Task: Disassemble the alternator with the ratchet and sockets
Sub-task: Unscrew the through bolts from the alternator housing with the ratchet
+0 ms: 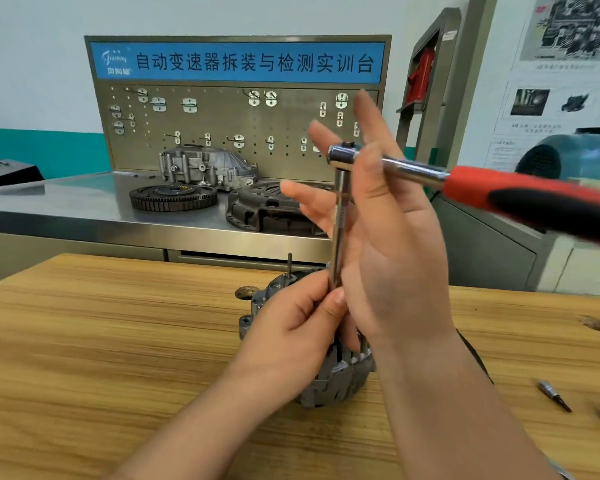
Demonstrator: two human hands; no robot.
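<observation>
Alternator (340, 379) stands on the wooden table (118, 323), partly hidden under both hands. The left hand (291, 327) pinches the low end of the upright bar (340, 216) of the ratchet (413, 171). The right hand (388, 244) has straight, spread fingers and only touches the ratchet near its head.

The blue banner (238, 62) atop the metal pegboard (222, 126) reads "自动变速器拆装与检测实训台" in dark characters. A white logo (115, 60) at its left end is too blurred to read, as is the wall posters' (565, 29) print.
</observation>
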